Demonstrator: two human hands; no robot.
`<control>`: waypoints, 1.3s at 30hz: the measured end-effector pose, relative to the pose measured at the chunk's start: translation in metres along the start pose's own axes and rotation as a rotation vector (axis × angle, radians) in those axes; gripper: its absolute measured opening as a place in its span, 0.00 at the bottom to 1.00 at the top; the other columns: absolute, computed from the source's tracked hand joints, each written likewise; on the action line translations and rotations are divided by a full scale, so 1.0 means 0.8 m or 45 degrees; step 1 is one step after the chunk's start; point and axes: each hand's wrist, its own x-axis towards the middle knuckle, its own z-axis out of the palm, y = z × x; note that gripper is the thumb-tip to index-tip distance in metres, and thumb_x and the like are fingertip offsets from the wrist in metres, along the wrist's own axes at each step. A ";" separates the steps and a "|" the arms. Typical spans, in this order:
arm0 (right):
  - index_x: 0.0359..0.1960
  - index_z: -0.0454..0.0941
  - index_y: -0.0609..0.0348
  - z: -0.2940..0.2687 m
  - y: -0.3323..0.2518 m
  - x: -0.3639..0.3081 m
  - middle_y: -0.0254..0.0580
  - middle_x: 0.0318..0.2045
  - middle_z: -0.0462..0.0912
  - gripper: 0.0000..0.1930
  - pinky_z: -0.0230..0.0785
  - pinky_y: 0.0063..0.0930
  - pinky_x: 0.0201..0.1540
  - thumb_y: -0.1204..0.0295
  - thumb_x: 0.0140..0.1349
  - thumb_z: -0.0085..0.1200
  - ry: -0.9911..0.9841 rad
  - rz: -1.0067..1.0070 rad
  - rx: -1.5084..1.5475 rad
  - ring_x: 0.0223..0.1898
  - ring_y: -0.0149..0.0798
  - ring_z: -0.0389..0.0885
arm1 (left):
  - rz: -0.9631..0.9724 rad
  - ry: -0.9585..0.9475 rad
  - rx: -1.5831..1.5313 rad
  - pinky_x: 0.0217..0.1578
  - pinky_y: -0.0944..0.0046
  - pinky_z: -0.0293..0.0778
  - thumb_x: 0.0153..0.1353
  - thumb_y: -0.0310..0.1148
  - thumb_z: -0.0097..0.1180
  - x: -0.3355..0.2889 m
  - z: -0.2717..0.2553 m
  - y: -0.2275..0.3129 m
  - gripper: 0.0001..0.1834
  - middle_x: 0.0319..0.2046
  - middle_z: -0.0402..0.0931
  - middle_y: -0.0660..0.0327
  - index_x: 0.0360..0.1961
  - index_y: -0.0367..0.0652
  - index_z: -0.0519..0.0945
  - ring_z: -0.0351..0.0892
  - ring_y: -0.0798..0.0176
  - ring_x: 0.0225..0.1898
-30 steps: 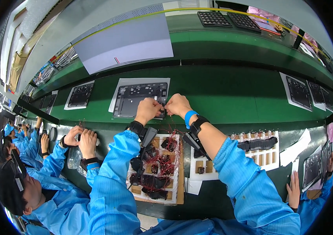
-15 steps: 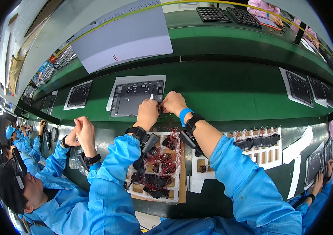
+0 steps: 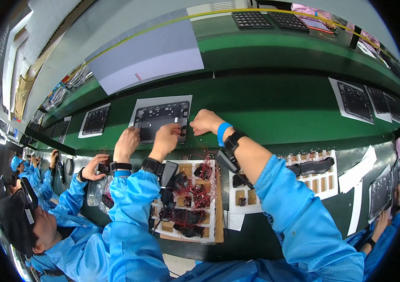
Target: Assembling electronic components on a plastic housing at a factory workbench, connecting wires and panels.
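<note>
A dark flat device housing (image 3: 155, 123), like a tablet's back shell, lies on a white sheet (image 3: 140, 102) on the green mat. My left hand (image 3: 164, 139) is over its lower right part, fingers bent and tips at the right edge; anything between them is hidden. Just right of the housing, my right hand (image 3: 204, 122) is closed in a pinch, apart from my left hand; what it pinches is too small to make out. At the housing's left edge is a co-worker's hand (image 3: 127, 141). Their other hand (image 3: 95, 167) holds a small dark part.
Below my forearms stands a white tray (image 3: 209, 233) of black parts with tangled red wires. A second partitioned tray (image 3: 320, 187) lies right of it. More housings (image 3: 95, 120) lie along the bench, several at the right. Loose white paper strips (image 3: 356, 207) are at the right.
My left hand has moved left, away from my right hand, over the housing. The co-worker's hand has reached the housing's left edge, and their other hand has lowered with a dark part.
</note>
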 end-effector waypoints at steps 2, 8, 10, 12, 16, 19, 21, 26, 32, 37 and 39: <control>0.34 0.82 0.76 -0.036 -0.016 -0.026 0.54 0.35 0.88 0.13 0.83 0.30 0.43 0.72 0.62 0.60 -0.075 -0.050 0.159 0.36 0.44 0.89 | 0.033 0.105 -0.115 0.42 0.61 0.80 0.57 0.20 0.52 0.003 -0.012 -0.009 0.17 0.36 0.86 0.49 0.47 0.34 0.84 0.87 0.54 0.40; 0.46 0.81 0.68 -0.142 -0.080 -0.167 0.43 0.38 0.85 0.13 0.80 0.22 0.46 0.69 0.70 0.55 -0.184 -0.371 0.579 0.39 0.33 0.86 | 0.044 0.138 -0.338 0.44 0.66 0.77 0.63 0.19 0.50 -0.021 -0.090 0.109 0.15 0.38 0.84 0.57 0.49 0.34 0.82 0.82 0.65 0.40; 0.47 0.81 0.67 -0.167 -0.089 -0.216 0.40 0.37 0.85 0.13 0.78 0.20 0.45 0.68 0.72 0.53 -0.149 -0.452 0.583 0.38 0.30 0.85 | 0.073 -0.014 -0.532 0.46 0.70 0.71 0.68 0.24 0.50 -0.038 -0.107 0.159 0.14 0.41 0.80 0.62 0.53 0.35 0.79 0.75 0.70 0.42; 0.46 0.81 0.66 -0.184 -0.090 -0.276 0.38 0.37 0.85 0.14 0.77 0.20 0.43 0.66 0.72 0.53 -0.074 -0.545 0.503 0.36 0.27 0.83 | 0.147 -0.089 -0.518 0.45 0.69 0.71 0.69 0.26 0.52 -0.065 -0.115 0.206 0.11 0.39 0.80 0.63 0.50 0.35 0.80 0.75 0.71 0.41; 0.45 0.82 0.64 -0.203 -0.074 -0.364 0.34 0.36 0.84 0.15 0.74 0.18 0.40 0.62 0.73 0.53 0.092 -0.586 0.226 0.34 0.25 0.81 | 0.285 -0.374 -0.312 0.42 0.69 0.74 0.68 0.29 0.57 -0.136 -0.089 0.276 0.10 0.38 0.81 0.66 0.47 0.36 0.82 0.76 0.74 0.39; 0.45 0.82 0.62 -0.207 -0.024 -0.395 0.35 0.35 0.84 0.16 0.74 0.19 0.37 0.60 0.72 0.54 0.177 -0.548 0.073 0.33 0.26 0.81 | 0.630 -0.499 0.055 0.42 0.61 0.78 0.60 0.30 0.65 -0.167 -0.016 0.305 0.12 0.37 0.81 0.54 0.44 0.38 0.83 0.84 0.60 0.39; 0.44 0.82 0.63 -0.199 0.003 -0.409 0.36 0.35 0.85 0.14 0.74 0.18 0.36 0.63 0.72 0.54 0.191 -0.440 0.118 0.33 0.25 0.81 | 0.895 -0.364 0.289 0.44 0.55 0.78 0.56 0.31 0.66 -0.172 0.034 0.299 0.13 0.38 0.78 0.52 0.41 0.39 0.82 0.81 0.50 0.42; 0.42 0.83 0.63 -0.168 0.093 -0.431 0.34 0.31 0.85 0.11 0.74 0.22 0.35 0.68 0.68 0.58 0.273 -0.425 -0.045 0.30 0.25 0.81 | 1.055 -0.399 0.424 0.44 0.52 0.78 0.52 0.34 0.68 -0.184 0.101 0.317 0.15 0.37 0.76 0.54 0.37 0.38 0.80 0.78 0.49 0.44; 0.46 0.81 0.65 -0.142 0.151 -0.454 0.33 0.36 0.85 0.10 0.74 0.22 0.41 0.71 0.70 0.56 0.222 -0.314 0.075 0.35 0.24 0.80 | 0.975 -0.483 0.598 0.46 0.50 0.75 0.50 0.38 0.71 -0.192 0.142 0.332 0.21 0.38 0.78 0.51 0.40 0.38 0.77 0.79 0.47 0.44; 0.46 0.81 0.64 -0.136 0.160 -0.465 0.32 0.37 0.84 0.10 0.75 0.23 0.44 0.70 0.71 0.55 0.278 -0.289 0.304 0.37 0.24 0.79 | 0.925 -0.581 0.361 0.45 0.50 0.75 0.53 0.31 0.68 -0.179 0.144 0.322 0.14 0.35 0.80 0.52 0.39 0.39 0.79 0.80 0.45 0.42; 0.43 0.81 0.63 -0.129 0.171 -0.463 0.31 0.33 0.83 0.10 0.70 0.20 0.34 0.68 0.70 0.57 0.362 -0.385 0.366 0.31 0.22 0.76 | 0.846 -0.609 0.287 0.45 0.50 0.74 0.54 0.32 0.67 -0.182 0.143 0.331 0.11 0.34 0.80 0.52 0.36 0.39 0.80 0.80 0.45 0.41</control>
